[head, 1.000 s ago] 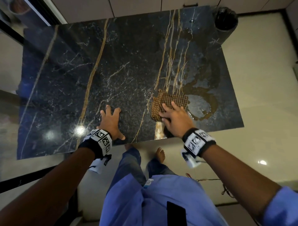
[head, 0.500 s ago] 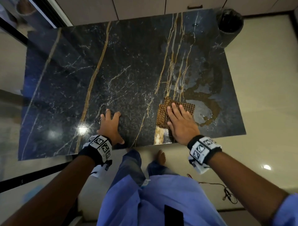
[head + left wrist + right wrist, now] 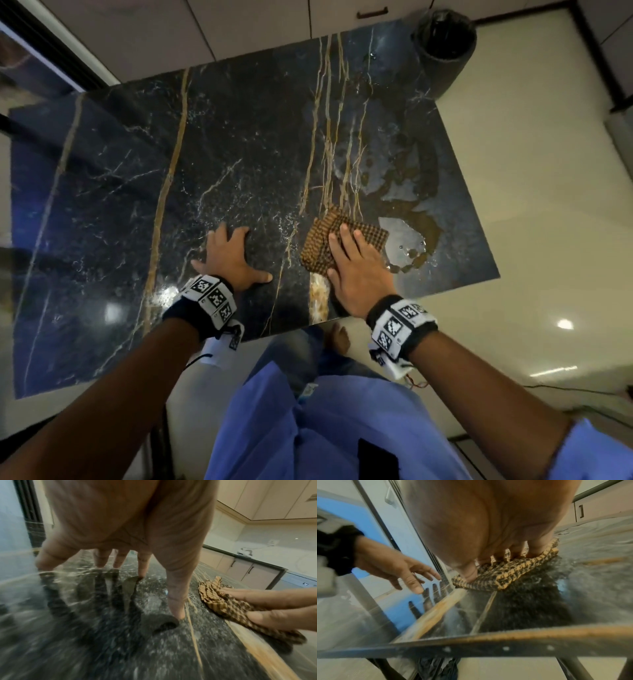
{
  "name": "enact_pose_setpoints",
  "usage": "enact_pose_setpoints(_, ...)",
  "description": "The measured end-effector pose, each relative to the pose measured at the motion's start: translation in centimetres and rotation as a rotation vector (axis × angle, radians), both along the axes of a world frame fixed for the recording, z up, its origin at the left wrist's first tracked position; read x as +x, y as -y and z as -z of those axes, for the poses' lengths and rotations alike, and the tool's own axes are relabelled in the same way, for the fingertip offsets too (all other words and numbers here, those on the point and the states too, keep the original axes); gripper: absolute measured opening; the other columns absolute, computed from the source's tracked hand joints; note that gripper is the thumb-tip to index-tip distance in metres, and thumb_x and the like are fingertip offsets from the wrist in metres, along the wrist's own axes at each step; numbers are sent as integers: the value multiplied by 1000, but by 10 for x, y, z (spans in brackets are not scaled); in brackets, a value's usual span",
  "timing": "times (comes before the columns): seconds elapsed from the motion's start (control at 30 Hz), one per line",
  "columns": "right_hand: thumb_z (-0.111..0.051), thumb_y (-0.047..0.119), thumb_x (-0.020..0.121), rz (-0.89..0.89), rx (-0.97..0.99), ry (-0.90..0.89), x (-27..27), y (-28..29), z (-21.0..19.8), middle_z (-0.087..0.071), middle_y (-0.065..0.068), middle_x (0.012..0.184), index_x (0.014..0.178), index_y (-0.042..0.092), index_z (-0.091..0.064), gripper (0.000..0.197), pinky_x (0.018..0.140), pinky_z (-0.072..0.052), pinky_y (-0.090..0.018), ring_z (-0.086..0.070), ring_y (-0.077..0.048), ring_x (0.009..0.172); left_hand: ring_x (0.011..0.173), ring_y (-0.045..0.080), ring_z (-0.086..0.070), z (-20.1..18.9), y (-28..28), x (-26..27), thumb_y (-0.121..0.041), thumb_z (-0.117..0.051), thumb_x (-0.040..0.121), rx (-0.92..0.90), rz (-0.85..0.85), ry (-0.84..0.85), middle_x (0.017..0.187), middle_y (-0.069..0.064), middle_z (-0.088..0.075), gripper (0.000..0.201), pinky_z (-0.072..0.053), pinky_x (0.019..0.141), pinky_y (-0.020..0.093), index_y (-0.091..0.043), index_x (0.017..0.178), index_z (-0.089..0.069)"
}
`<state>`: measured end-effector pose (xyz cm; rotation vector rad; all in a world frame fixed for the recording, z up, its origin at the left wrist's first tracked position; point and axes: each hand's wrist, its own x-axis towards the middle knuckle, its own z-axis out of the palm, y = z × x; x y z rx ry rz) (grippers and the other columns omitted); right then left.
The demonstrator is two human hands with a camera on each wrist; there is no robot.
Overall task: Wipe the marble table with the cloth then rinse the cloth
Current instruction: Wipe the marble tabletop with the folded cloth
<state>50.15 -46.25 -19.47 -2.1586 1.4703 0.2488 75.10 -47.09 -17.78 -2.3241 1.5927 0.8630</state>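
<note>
A dark marble table (image 3: 239, 154) with gold veins fills the head view. A folded brown checked cloth (image 3: 320, 240) (image 3: 228, 605) (image 3: 510, 569) lies near its front edge, right of centre. My right hand (image 3: 352, 270) presses flat on the cloth with straight fingers (image 3: 471, 573). My left hand (image 3: 229, 255) rests flat on the bare marble to the left of the cloth, fingers spread (image 3: 176, 601). A wet brownish smear (image 3: 411, 212) spreads over the marble just right of and beyond the cloth.
A dark round bin (image 3: 443, 44) stands on the floor at the table's far right corner. Pale cabinets (image 3: 260, 24) run behind the table. My bare foot (image 3: 339, 337) shows under the front edge. A cable (image 3: 582, 390) lies on the floor at the right.
My right hand has slid the cloth a little to the right and toward the near edge, close to the wet smear. My left hand has stayed planted on the marble.
</note>
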Motion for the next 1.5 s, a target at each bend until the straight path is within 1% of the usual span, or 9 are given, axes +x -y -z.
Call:
enact_pose_setpoints(0.13, -28, 39, 101, 23, 23, -42, 13, 20, 1, 1, -8, 164, 156, 17, -6, 63, 120, -13, -47, -4, -30, 150, 148, 29, 4, -3, 32, -13, -52, -86, 58, 39, 113, 11, 161, 2, 2, 113, -15, 105, 75, -33, 149, -21)
enact_pose_setpoints(0.33, -31, 37, 101, 97, 19, -73, 65, 158, 7, 5, -8, 164, 156, 16, -2, 65, 121, -11, -47, 0, -31, 150, 148, 28, 9, -2, 88, -10, -52, -83, 63, 48, 204, 5, 162, -1, 9, 114, -13, 106, 75, -34, 151, -14)
enact_pose_setpoints(0.4, -33, 37, 101, 95, 36, -88, 74, 180, 7, 5, -8, 164, 156, 16, -2, 67, 121, -13, -47, 0, -32, 150, 148, 29, 9, -4, 108, -6, -51, -83, 63, 43, 240, 7, 162, 0, 8, 114, -13, 105, 76, -33, 151, -14)
enact_pose_setpoints(0.5, -31, 39, 101, 101, -8, -66, 70, 167, 4, 2, -9, 164, 156, 15, -4, 65, 121, -14, -46, -3, -32, 150, 148, 29, 9, -5, 142, 2, -50, -85, 61, 32, 248, -2, 162, 0, 7, 116, -13, 105, 76, -33, 151, -14)
enact_pose_setpoints(0.67, -28, 39, 102, 139, -16, -37, 48, 99, -3, 0, -9, 164, 156, 15, -6, 63, 122, -9, -41, -3, -29, 150, 148, 30, 7, -9, 185, 10, -47, -87, 59, 20, 244, -5, 162, 0, 4, 116, -11, 106, 75, -36, 150, -15)
enact_pose_setpoints(0.77, -27, 39, 102, 156, 8, -70, 55, 107, 2, 2, -9, 164, 156, 16, -4, 63, 120, -11, -45, -1, -30, 150, 148, 31, 9, -8, 201, 10, -44, -89, 57, 45, 258, -18, 162, -3, 8, 121, -11, 105, 76, -38, 150, -12)
enact_pose_setpoints(1.17, -28, 39, 102, 115, -7, -111, 135, 334, 17, 9, -6, 164, 156, 19, 1, 65, 120, -8, -46, 3, -31, 150, 147, 30, -1, -6, 212, 11, -45, -91, 53, 113, 261, -5, 160, -4, 0, 126, -31, 100, 72, -37, 151, -12)
enact_pose_setpoints(1.3, -29, 39, 102, 108, -7, -113, 132, 332, 12, 8, -6, 164, 156, 19, 1, 65, 121, -8, -46, 3, -30, 150, 146, 32, -4, -9, 211, 13, -46, -91, 52, 107, 284, -10, 159, -2, -3, 125, -35, 98, 71, -34, 150, -14)
enact_pose_setpoints(1.5, -27, 39, 102, 134, -81, -108, 118, 250, 15, 2, -8, 164, 156, 16, -2, 64, 120, -10, -45, -1, -30, 150, 146, 33, -2, -8, 211, 19, -48, -89, 55, 104, 305, -26, 160, -2, -2, 122, -33, 100, 70, -32, 150, -15)
